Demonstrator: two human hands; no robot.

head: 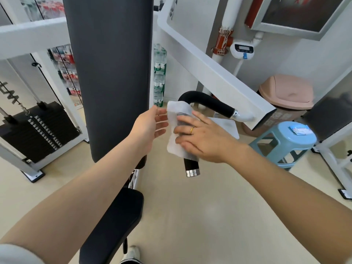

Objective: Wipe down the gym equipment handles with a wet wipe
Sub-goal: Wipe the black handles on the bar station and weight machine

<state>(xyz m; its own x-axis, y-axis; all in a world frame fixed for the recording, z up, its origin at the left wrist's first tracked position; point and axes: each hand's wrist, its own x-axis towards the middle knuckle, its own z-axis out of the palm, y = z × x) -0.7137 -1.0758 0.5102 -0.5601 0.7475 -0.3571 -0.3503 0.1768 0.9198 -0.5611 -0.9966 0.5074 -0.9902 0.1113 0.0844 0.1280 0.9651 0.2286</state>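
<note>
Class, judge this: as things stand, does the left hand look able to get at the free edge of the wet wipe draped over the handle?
Probably yes. The left hand is open right beside the wet wipe, with nothing between them; the right hand presses the wipe onto the handle.

both forearms are bare up to the frame edge, no watch or wristband on either. the right hand has a thin plain gold ring on one finger; left hand wears no rings or gloves that show. a bit of pale grey-white fabric sleeve sits at the bottom left corner by the left upper arm, and at the bottom edge there's a white sneaker w/ dark markings, partly cut off.
</note>
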